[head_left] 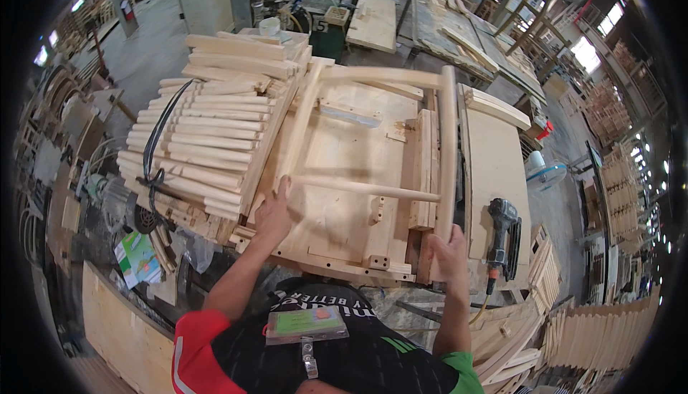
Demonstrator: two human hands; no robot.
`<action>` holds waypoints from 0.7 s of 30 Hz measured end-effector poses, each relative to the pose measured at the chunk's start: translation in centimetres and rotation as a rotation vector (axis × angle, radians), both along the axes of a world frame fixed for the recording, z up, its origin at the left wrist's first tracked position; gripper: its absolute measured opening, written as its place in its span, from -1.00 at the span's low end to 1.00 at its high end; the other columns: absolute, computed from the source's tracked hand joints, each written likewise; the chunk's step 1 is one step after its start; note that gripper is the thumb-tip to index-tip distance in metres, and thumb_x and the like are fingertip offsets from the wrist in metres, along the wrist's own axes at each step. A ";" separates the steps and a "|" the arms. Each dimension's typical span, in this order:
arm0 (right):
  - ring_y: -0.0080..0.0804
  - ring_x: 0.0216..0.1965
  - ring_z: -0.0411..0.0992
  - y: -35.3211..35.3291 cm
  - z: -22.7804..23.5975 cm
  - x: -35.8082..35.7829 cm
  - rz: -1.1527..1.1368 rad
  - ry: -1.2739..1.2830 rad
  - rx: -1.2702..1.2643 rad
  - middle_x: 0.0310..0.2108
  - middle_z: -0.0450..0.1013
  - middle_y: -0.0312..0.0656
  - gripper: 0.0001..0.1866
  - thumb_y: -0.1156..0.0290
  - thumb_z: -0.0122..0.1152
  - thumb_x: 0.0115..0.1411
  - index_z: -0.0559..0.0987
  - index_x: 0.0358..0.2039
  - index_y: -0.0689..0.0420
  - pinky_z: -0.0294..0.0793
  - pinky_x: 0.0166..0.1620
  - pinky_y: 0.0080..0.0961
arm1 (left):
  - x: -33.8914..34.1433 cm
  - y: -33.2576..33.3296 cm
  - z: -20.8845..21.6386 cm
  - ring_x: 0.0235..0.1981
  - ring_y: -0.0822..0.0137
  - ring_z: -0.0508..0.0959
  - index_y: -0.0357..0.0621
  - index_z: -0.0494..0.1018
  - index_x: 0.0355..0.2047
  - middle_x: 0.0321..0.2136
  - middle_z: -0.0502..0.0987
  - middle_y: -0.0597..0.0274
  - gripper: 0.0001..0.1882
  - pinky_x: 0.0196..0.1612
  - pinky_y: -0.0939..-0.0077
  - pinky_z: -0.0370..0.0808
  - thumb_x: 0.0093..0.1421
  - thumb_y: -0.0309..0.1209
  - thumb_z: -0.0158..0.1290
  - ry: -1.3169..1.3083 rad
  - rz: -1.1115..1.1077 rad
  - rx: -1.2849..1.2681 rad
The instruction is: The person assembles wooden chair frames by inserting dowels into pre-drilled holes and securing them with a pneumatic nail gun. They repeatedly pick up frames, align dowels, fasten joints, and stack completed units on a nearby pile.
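Observation:
A pale wooden frame [448,136], made of two round legs joined by a curved rail and a thinner crossbar [365,189], lies above a plywood work board. My left hand [274,213] is closed at the near end of its left leg, beside the crossbar joint. At the near end of the right leg, my right hand [450,254] grips the wood with the thumb up. Under the frame, the work board [337,218] carries wooden blocks [424,168] along its right side and a small drilled block [378,210] near the crossbar.
Left of the board lies a stack of turned wooden sticks [201,132] with a black strap over it. A nail gun [503,233] with a hose rests on the panel [496,168] at right. More tables [459,32] with wood stand beyond; a fan [548,172] is at right.

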State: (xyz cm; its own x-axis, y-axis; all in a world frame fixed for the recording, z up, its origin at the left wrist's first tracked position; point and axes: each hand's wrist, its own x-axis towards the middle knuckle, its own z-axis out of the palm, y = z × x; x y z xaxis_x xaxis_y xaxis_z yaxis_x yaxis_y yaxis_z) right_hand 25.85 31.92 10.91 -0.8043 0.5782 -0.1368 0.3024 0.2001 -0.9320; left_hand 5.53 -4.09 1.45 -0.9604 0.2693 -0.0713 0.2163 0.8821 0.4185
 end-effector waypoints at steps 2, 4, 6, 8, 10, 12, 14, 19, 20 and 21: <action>-0.57 -0.50 0.48 1.1 1.6 1.7 0.006 0.027 0.049 -0.35 0.53 -0.25 -0.62 0.41 0.34 0.22 0.48 -0.01 0.28 0.47 -0.45 -0.58 | 0.9 0.8 1.7 -0.07 -0.33 0.63 0.09 -0.05 0.56 0.07 0.44 -0.38 0.03 0.03 -0.04 0.58 0.12 -0.48 0.19 0.011 0.034 0.128; -0.60 -0.51 0.47 1.0 4.3 3.1 -0.054 0.029 0.094 -0.38 0.50 -0.29 -0.65 0.42 0.34 0.24 0.49 0.00 0.23 0.45 -0.47 -0.60 | 1.7 0.5 2.7 -0.08 -0.30 0.63 0.01 -0.01 0.54 0.05 0.49 -0.36 0.00 0.04 -0.01 0.57 0.12 -0.45 0.19 0.062 0.099 0.280; -0.62 -0.53 0.45 2.6 5.5 4.8 -0.025 0.107 0.081 -0.41 0.46 -0.31 -0.65 0.43 0.32 0.26 0.48 0.01 0.22 0.43 -0.48 -0.63 | 1.7 1.6 5.2 -0.08 -0.19 0.65 -0.10 0.10 0.49 0.00 0.56 -0.29 -0.10 0.04 0.08 0.57 0.14 -0.44 0.18 0.005 0.126 0.521; -0.62 -0.55 0.41 3.3 6.4 5.9 -0.022 0.218 0.107 -0.43 0.42 -0.33 -0.63 0.37 0.35 0.28 0.47 0.02 0.21 0.41 -0.49 -0.64 | 2.0 2.1 7.3 -0.09 -0.07 0.66 -0.21 0.22 0.43 -0.05 0.62 -0.21 -0.20 0.04 0.16 0.57 0.16 -0.42 0.18 0.005 0.147 0.724; -0.61 -0.56 0.39 4.1 6.6 6.0 -0.001 0.335 0.113 -0.44 0.40 -0.33 -0.60 0.34 0.36 0.29 0.46 0.04 0.21 0.40 -0.48 -0.64 | 2.5 1.9 8.7 -0.10 0.06 0.66 -0.31 0.33 0.34 -0.08 0.65 -0.12 -0.30 0.05 0.23 0.56 0.18 -0.40 0.19 0.064 0.160 0.889; -0.59 -0.55 0.38 4.7 6.2 6.4 0.008 0.456 0.099 -0.44 0.39 -0.31 -0.57 0.32 0.37 0.31 0.45 0.07 0.22 0.41 -0.47 -0.64 | 2.6 0.8 10.7 -0.38 0.29 0.61 -0.33 0.43 0.22 -0.30 0.62 0.08 -0.43 -0.25 0.38 0.59 0.24 -0.39 0.24 -0.051 0.160 1.051; -0.57 -0.52 0.37 4.3 6.3 5.7 0.039 0.544 0.109 -0.44 0.38 -0.29 -0.59 0.31 0.31 0.37 0.42 0.09 0.23 0.41 -0.45 -0.61 | 4.0 -0.8 14.0 -0.54 0.40 0.54 -0.32 0.45 0.19 -0.42 0.58 0.19 -0.48 -0.44 0.47 0.55 0.27 -0.39 0.25 -0.341 0.188 1.248; -0.58 -0.51 0.40 3.0 8.2 1.4 0.213 0.694 0.147 -0.40 0.44 -0.25 -0.72 0.44 0.24 0.39 0.47 0.04 0.25 0.44 -0.42 -0.61 | 9.0 -9.0 15.9 -0.73 0.45 0.40 -0.24 0.42 -0.16 -0.62 0.41 0.29 -0.72 -0.68 0.50 0.39 0.22 -0.45 0.28 -0.532 -0.250 1.814; -0.59 -0.50 0.38 2.5 8.5 0.0 0.242 0.720 0.164 -0.40 0.42 -0.26 -0.68 0.41 0.23 0.41 0.45 0.08 0.28 0.43 -0.40 -0.62 | 10.2 -10.2 16.5 -0.73 0.45 0.39 -0.24 0.42 -0.17 -0.63 0.40 0.29 -0.72 -0.68 0.51 0.39 0.22 -0.45 0.29 -0.479 -0.265 1.830; -0.60 -0.49 0.36 2.1 9.2 -1.5 0.272 0.751 0.185 -0.39 0.41 -0.27 -0.65 0.39 0.21 0.43 0.44 0.12 0.30 0.41 -0.38 -0.63 | 11.4 -11.1 17.3 -0.74 0.45 0.38 -0.24 0.42 -0.18 -0.63 0.39 0.29 -0.72 -0.68 0.51 0.39 0.21 -0.44 0.29 -0.422 -0.287 1.847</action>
